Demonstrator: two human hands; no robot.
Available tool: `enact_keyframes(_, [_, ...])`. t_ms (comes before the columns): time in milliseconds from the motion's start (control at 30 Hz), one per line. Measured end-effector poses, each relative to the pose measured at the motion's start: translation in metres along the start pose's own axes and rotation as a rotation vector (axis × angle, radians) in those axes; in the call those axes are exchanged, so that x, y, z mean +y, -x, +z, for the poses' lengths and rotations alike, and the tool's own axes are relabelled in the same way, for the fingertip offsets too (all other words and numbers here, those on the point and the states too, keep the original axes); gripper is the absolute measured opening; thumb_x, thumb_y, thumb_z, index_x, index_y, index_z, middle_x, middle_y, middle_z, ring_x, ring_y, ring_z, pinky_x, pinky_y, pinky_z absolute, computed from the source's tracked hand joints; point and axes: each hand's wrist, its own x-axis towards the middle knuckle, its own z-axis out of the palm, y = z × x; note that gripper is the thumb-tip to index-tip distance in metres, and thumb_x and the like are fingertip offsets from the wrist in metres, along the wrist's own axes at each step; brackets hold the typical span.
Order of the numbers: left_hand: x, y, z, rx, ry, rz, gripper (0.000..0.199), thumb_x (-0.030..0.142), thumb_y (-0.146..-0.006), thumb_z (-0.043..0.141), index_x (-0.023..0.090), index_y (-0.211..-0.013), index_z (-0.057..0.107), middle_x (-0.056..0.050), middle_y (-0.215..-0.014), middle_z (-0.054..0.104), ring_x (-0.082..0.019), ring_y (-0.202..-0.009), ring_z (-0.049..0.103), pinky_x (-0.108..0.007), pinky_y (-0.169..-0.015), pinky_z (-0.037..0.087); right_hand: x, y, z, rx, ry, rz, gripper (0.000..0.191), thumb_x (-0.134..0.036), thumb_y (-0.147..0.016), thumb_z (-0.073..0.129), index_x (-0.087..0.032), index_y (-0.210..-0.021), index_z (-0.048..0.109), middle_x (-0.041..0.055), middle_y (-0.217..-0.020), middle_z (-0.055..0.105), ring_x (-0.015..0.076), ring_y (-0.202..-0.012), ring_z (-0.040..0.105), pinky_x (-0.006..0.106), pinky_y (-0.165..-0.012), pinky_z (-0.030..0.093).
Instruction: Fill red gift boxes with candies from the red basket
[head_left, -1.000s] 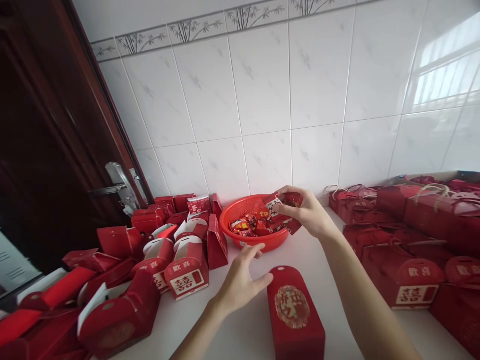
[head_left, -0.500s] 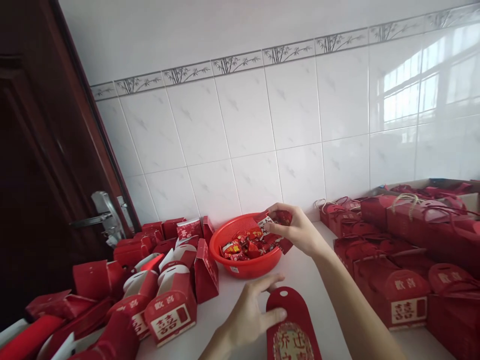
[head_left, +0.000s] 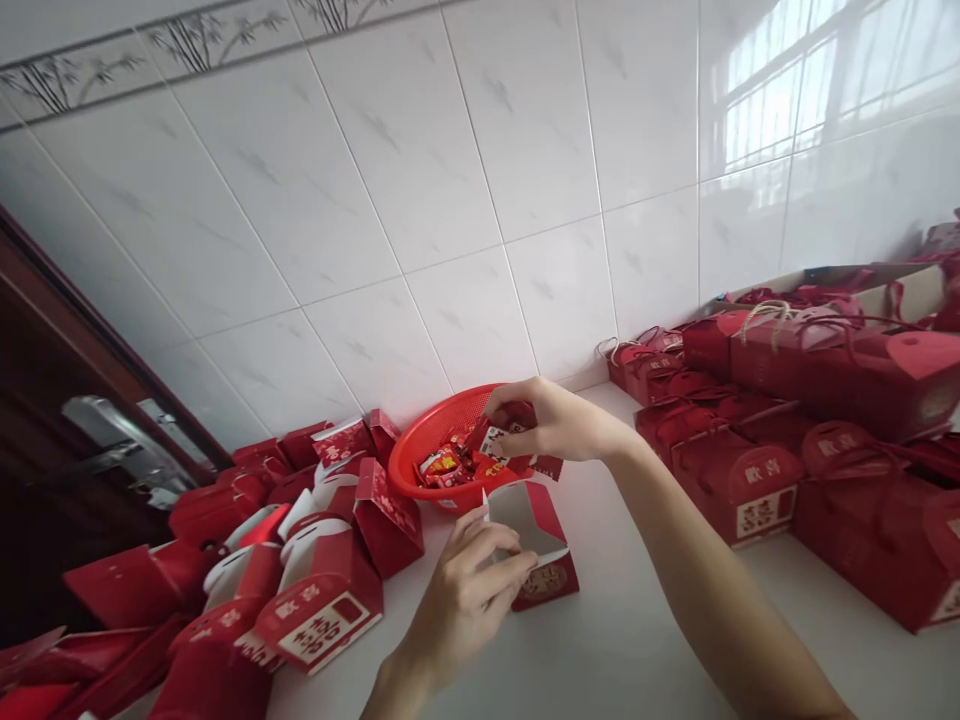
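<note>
A small red paper gift box (head_left: pixel 547 584) stands on the white table, its top flaps raised and its pale inside showing. My left hand (head_left: pixel 474 578) is closed on the box's near left edge, fingers bent over the flap. Behind the box, my right hand (head_left: pixel 559 422) grips a red packet with a white label (head_left: pixel 492 441), held over the right side of a red plastic basket (head_left: pixel 406 468). Red-wrapped sweets (head_left: pixel 442 463) lie in the basket. The fingers of my right hand cover part of the packet, so its full shape is hidden.
On the left, several red boxes (head_left: pixel 319 595) with raised flaps crowd together. Closed red boxes (head_left: pixel 739 485) with cord handles are lined up on the right, in front of an open carton (head_left: pixel 919 285). A tiled wall (head_left: pixel 420 190) rises behind the table.
The flat-looking red box near my left hand now stands opened up, closer to the basket, with my left hand on its edge. My right hand still holds the packet. The view has tilted down.
</note>
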Motion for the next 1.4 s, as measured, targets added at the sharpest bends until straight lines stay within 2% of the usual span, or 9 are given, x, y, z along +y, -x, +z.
enact_keyframes(167, [0.003,0.003,0.000,0.101,-0.029,0.067,0.025,0.007,-0.092,0.056,0.023,-0.100,0.072,-0.001,-0.084,0.066,-0.013,-0.080,0.065,-0.045,-0.102,0.050,0.001,-0.003,0.006,-0.214,0.236,0.093,0.011,-0.014,-0.075,0.065,-0.018,-0.075,0.055,-0.0057,-0.064,0.051,0.0072,-0.052,0.045,0.020,-0.045,0.033])
enact_keyframes(267, [0.005,0.002,-0.001,0.106,-0.023,0.074,0.022,0.006,-0.093,0.057,0.022,-0.100,0.071,0.000,-0.083,0.066,-0.012,-0.079,0.064,-0.043,-0.102,0.049,0.003,-0.005,0.010,-0.256,0.303,0.115,0.012,-0.011,-0.075,0.063,-0.018,-0.074,0.053,-0.0051,-0.065,0.052,0.0080,-0.054,0.047,0.022,-0.047,0.033])
enact_keyframes(467, [0.004,0.000,0.001,0.102,-0.006,0.092,0.022,0.005,-0.092,0.058,0.020,-0.101,0.070,0.000,-0.084,0.066,-0.012,-0.078,0.063,-0.042,-0.100,0.047,0.004,-0.009,0.014,-0.329,0.261,0.100,0.014,-0.012,-0.081,0.063,-0.018,-0.075,0.052,-0.0050,-0.067,0.053,0.0092,-0.057,0.049,0.023,-0.051,0.034])
enact_keyframes(633, [0.000,-0.004,0.004,0.096,-0.020,0.129,0.021,0.005,-0.091,0.059,0.019,-0.102,0.070,-0.001,-0.082,0.068,-0.015,-0.083,0.064,-0.034,-0.083,0.047,0.018,-0.016,0.022,-0.468,0.377,0.048,0.009,-0.014,-0.084,0.064,-0.018,-0.082,0.056,-0.0040,-0.073,0.053,0.0112,-0.066,0.047,0.026,-0.059,0.035])
enact_keyframes(767, [-0.003,-0.003,0.006,0.100,-0.031,0.128,0.019,0.008,-0.093,0.059,0.019,-0.104,0.070,-0.002,-0.082,0.068,-0.015,-0.079,0.064,-0.031,-0.075,0.044,0.029,-0.021,0.028,-0.572,0.381,0.115,0.002,-0.016,-0.088,0.058,-0.017,-0.088,0.057,-0.0022,-0.078,0.055,0.0124,-0.068,0.048,0.026,-0.061,0.036])
enact_keyframes(1000, [-0.005,0.000,0.012,0.174,-0.044,0.100,0.019,0.007,-0.092,0.059,0.019,-0.101,0.070,-0.001,-0.079,0.067,-0.016,-0.079,0.063,-0.035,-0.082,0.045,0.029,-0.020,0.022,-0.601,0.458,0.238,0.011,-0.023,-0.090,0.059,-0.020,-0.085,0.049,-0.0038,-0.074,0.049,0.0127,-0.066,0.045,0.026,-0.059,0.032])
enact_keyframes(1133, [-0.008,0.009,0.013,0.168,-0.041,0.030,0.020,0.006,-0.093,0.056,0.019,-0.100,0.069,-0.001,-0.083,0.068,-0.015,-0.083,0.063,-0.041,-0.100,0.041,0.023,-0.014,0.015,-0.587,0.637,0.431,0.016,-0.022,-0.089,0.055,-0.022,-0.080,0.042,-0.0032,-0.072,0.047,0.0123,-0.061,0.041,0.027,-0.055,0.028])
enact_keyframes(1233, [-0.009,0.016,0.014,0.169,-0.035,-0.004,0.024,0.005,-0.093,0.053,0.020,-0.103,0.069,-0.001,-0.085,0.067,-0.014,-0.085,0.063,-0.040,-0.101,0.040,0.022,-0.010,0.011,-0.569,0.714,0.551,0.013,-0.020,-0.088,0.053,-0.022,-0.081,0.042,-0.0016,-0.076,0.050,0.0128,-0.061,0.043,0.027,-0.054,0.029])
enact_keyframes(1400, [-0.006,0.019,0.016,0.174,-0.034,-0.030,0.026,0.005,-0.094,0.052,0.021,-0.104,0.069,-0.002,-0.086,0.068,-0.015,-0.086,0.064,-0.042,-0.102,0.039,0.026,-0.012,0.014,-0.540,0.750,0.518,0.012,-0.019,-0.090,0.049,-0.023,-0.083,0.039,-0.0010,-0.078,0.052,0.0129,-0.061,0.045,0.025,-0.053,0.029])
